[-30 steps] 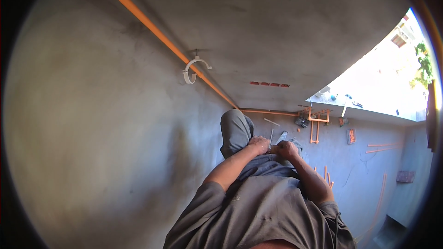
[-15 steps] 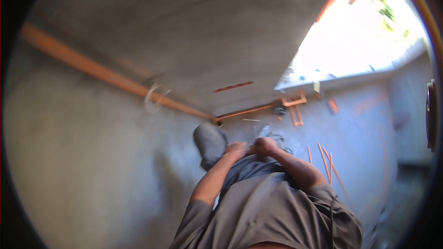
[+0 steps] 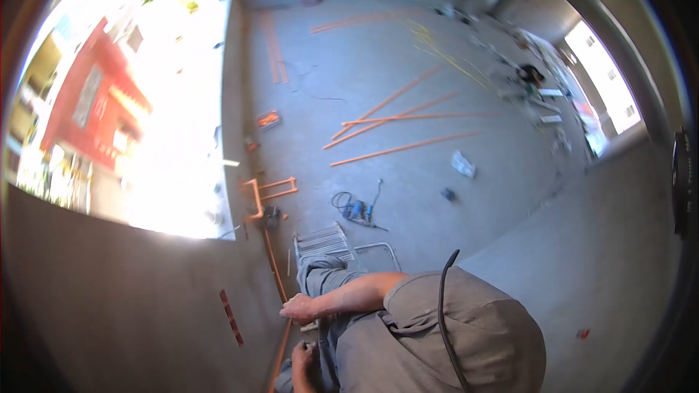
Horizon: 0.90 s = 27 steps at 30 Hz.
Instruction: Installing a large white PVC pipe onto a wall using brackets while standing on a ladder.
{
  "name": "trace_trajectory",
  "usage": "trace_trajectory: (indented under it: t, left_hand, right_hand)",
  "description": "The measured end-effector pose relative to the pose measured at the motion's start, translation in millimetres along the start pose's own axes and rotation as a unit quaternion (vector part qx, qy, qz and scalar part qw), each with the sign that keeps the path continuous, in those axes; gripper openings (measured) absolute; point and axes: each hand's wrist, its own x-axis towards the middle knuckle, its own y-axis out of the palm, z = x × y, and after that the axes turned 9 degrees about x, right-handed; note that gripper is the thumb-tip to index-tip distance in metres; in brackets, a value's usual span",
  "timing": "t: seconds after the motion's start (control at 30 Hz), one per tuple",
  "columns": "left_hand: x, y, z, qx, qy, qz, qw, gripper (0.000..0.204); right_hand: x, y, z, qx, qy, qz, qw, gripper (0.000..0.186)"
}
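Observation:
My right hand [image 3: 298, 308] is at the lower middle, fingers curled, close beside the orange pipe [image 3: 273, 258] that runs along the foot of the wall. What it holds, if anything, is too small to make out. Below it, my left hand [image 3: 305, 359] is closed in front of my trousers, with a dark spot at its fingers that I cannot name. A small pale piece [image 3: 310, 327] shows between the two hands. Beside my leg stands a metal stepladder [image 3: 324, 242] with ribbed steps.
A blue corded power tool [image 3: 358, 210] lies on the floor past the stepladder. Several loose orange pipes [image 3: 404, 149] are spread further off. A joined orange pipe frame [image 3: 256, 199] stands by the window wall, near a tray of orange fittings [image 3: 269, 119]. A white bag [image 3: 463, 164] lies right.
My view has swung to the right, bringing the wide floor, loose pipes and power tool into sight. Both hands now appear further left and lower in the picture, and stay close together.

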Motion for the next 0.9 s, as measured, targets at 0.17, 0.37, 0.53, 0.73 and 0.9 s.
trace_trajectory:
  t: [0.17,0.37,0.53,0.73,0.9]
  left_hand:
    - [3,-18,-17,0.044,0.008,0.055,0.998,0.032]
    - [-12,-13,-30,-0.088,0.023,0.023,0.996,0.025]
    - [8,14,3,-0.118,0.072,-0.011,0.990,0.026]
    - [13,27,19,-0.138,0.061,-0.027,0.988,0.028]
    - [5,25,9,-0.101,0.064,-0.043,0.992,0.028]
  right_hand:
    - [7,-39,-34,0.047,0.085,-0.061,0.993,0.019]
    - [3,-35,-36,0.057,0.089,0.002,0.994,0.016]
    - [-9,-17,-16,0.049,0.063,0.047,0.996,0.018]
    - [-14,-20,-8,0.027,0.088,0.119,0.989,0.024]
    - [-14,-13,-27,0.021,0.090,0.079,0.993,0.021]
